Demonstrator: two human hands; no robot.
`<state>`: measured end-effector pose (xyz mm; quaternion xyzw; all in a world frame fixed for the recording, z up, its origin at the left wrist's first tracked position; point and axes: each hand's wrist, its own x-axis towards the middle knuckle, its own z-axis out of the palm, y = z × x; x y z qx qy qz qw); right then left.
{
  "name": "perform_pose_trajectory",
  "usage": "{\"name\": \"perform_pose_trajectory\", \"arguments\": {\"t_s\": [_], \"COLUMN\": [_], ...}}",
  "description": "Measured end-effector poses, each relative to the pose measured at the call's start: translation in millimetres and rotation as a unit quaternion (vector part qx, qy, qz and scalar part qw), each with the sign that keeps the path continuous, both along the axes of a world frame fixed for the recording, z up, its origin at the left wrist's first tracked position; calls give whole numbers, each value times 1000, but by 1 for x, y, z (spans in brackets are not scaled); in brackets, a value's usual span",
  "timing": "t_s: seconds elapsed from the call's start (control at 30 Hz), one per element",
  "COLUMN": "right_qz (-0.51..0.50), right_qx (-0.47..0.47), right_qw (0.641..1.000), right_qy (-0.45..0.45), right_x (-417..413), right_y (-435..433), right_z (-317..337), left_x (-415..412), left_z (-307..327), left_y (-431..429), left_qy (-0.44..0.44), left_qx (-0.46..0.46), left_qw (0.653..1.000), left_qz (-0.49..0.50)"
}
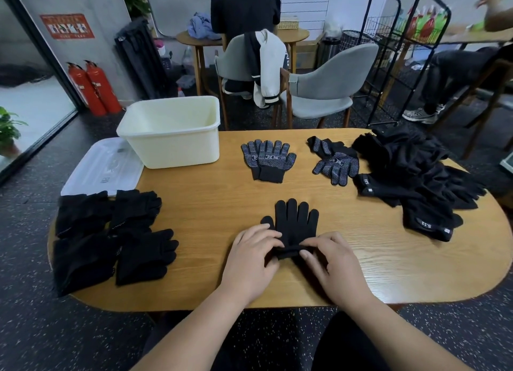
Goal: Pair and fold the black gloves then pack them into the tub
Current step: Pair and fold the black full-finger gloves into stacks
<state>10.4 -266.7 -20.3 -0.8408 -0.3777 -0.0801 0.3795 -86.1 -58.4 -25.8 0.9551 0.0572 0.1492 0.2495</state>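
2 hands work at the middle of the tabletop's (211, 204) near edge. The left hand (254, 250) and right hand (331, 257) each pinch the rolled cuff of a plain black glove (297, 220). It lies flat with its fingers pointing toward the far edge; whether another glove lies beneath it cannot be told. Knit, light and limp by the look of it, it should bend anywhere and hold no shape. The thicker cuff is likely the surest grip, and the fingers may flop if lifted. The cream tub (177, 151) stands at the far left corner, nothing seen inside, with a clear lid (102, 168) beside it. Folded black bundles (111, 232) crowd the left edge. A neat dotted pair (268, 162) and a crossed dotted pair (334, 165) lie toward the far edge. A loose heap of gloves (416, 182) fills the right end. The bare wood between glove and tub looks unobstructed.
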Motion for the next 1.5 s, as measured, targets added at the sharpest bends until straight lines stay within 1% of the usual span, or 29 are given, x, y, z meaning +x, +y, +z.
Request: {"name": "perform_pose_trajectory", "arguments": {"t_s": [0.13, 0.2, 0.27, 0.37, 0.43, 0.5, 0.57, 0.73, 0.87, 1.07, 1.13, 1.3, 1.37, 1.43, 1.5], "right_qz": [11, 5, -12, -49, -46, -39, -37, -49, -67, -102, -120, -153, -152, -126, -90], "right_qx": [-31, -42, -32, 7, 6, 11, 18, 5, -5, -35, -43, -64, -98, -177, -258], "right_qw": [999, 999, 999, 997, 993, 990, 987, 981, 984, 987, 987, 985, 983, 974, 961], "right_qy": [11, -4, -13, 64, 108, 132, 154, 186, 167, 119, 101, 53, -6, -66, -41], "right_x": [1, 2, 4, 8, 9, 10, 11, 15, 15, 18, 16, 9, 7, 5, 6], "right_y": [-1, 0, 1, -2, -4, -4, -2, 1, 2, 8, 12, 16, 16, 17, 21], "right_z": [2, 1, -4, -7, -8, -7, -6, -9, -7, -9, -9, -10, -13, -16, -15], "left_x": [-1, -1, -2, -4, -5, -6, -6, -4, -5, -3, -3, -4, -3, 0, 4], "left_z": [-2, 0, 2, 4, 4, 4, 4, 6, 7, 1, 0, 6, 7, 6, 6], "left_y": [0, -1, -1, -2, -3, -2, -2, -2, -3, -4, -5, -14, -14, -14, -13], "left_qy": [-22, -16, -2, 13, 19, 17, 10, 9, -9, -15, -6, 65, 86, 117, 141], "left_qx": [-17, -39, -63, -109, -151, -176, -177, -138, -89, -43, -9, 99, 124, 142, 171], "left_qw": [999, 998, 996, 992, 985, 981, 981, 989, 996, 999, 1000, 992, 987, 980, 971], "left_qz": [29, 55, 68, 69, 75, 80, 78, 52, 23, 17, 6, -36, -54, -75, -92]}}
